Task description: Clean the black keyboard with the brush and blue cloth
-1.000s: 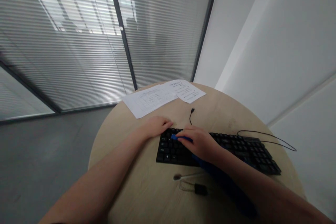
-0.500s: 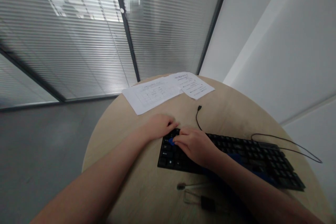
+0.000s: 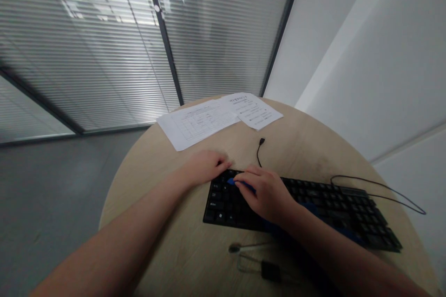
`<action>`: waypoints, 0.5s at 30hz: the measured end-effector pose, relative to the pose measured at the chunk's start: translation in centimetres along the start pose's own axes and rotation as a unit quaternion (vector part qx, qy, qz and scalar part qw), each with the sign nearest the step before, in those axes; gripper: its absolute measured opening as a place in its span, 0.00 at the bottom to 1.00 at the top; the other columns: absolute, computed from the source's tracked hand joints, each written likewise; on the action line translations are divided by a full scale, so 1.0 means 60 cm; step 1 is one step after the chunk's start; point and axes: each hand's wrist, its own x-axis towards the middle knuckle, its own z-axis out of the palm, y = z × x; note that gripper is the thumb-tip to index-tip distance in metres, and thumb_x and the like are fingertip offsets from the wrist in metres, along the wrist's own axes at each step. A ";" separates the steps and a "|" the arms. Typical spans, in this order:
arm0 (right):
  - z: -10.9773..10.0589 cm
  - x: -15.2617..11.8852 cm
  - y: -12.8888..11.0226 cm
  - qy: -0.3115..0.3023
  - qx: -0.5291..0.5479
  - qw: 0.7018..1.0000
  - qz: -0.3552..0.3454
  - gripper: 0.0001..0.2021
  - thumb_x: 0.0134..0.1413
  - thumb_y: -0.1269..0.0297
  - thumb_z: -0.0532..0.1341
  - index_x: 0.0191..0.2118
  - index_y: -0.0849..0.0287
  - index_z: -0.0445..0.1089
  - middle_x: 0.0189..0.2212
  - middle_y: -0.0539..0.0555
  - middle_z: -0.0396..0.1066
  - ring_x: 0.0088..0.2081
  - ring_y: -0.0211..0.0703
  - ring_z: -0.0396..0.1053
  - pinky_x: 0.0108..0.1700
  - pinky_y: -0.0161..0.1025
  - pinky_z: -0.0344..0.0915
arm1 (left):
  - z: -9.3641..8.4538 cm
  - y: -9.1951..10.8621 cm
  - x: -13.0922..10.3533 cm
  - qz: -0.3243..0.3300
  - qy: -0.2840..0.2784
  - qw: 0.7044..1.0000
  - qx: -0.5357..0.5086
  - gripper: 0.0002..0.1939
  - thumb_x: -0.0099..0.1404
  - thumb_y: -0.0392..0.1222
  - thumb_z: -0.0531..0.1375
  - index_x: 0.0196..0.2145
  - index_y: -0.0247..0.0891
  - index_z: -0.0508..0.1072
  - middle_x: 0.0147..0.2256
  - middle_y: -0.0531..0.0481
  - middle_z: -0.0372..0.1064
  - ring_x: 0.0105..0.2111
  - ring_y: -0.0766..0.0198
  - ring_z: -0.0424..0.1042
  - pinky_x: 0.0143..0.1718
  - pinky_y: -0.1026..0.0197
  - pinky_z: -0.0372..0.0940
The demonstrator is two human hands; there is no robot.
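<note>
A black keyboard (image 3: 226,204) lies slanted across the round table. At its back left corner rests my left hand (image 3: 209,167), its fingers bent around the corner and partly hidden. My right hand (image 3: 266,192) is closed over the left part of the keys. Pinched in it is a slim blue tool (image 3: 249,187), whose blue tip touches or hovers just over the keys near the back left corner. Its exact kind cannot be made out. More blue material (image 3: 311,209) shows on the keyboard behind my right forearm.
Printed papers (image 3: 205,123) lie at the table's far edge. The keyboard cable shows a plug (image 3: 262,141) behind the keys and a loop (image 3: 390,188) at the right. In front lie a thin dark-headed tool (image 3: 235,248) and a wire tool with a black block (image 3: 271,270).
My right hand has shifted slightly along the keys, and more of the blue tool shows under its fingers. My left hand stays at the corner. The whole view has moved slightly.
</note>
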 end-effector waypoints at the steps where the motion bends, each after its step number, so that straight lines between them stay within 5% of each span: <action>1: 0.000 -0.002 0.001 -0.009 -0.001 1.000 -0.001 0.10 0.63 0.65 0.57 0.42 0.57 0.76 0.35 0.54 0.73 0.37 0.41 0.69 0.41 0.38 0.63 | -0.001 0.000 0.000 -0.001 -0.001 1.000 -0.001 0.28 0.71 0.59 0.45 0.32 0.40 0.77 0.31 0.46 0.75 0.32 0.58 0.71 0.35 0.58 0.62; 15: -0.002 0.000 -0.005 -0.072 -0.017 0.997 0.010 0.09 0.61 0.67 0.58 0.39 0.58 0.76 0.35 0.55 0.72 0.38 0.43 0.68 0.42 0.39 0.62 | -0.001 0.000 -0.001 -0.007 -0.007 1.000 -0.001 0.28 0.71 0.60 0.44 0.33 0.40 0.77 0.33 0.45 0.75 0.33 0.56 0.72 0.36 0.56 0.63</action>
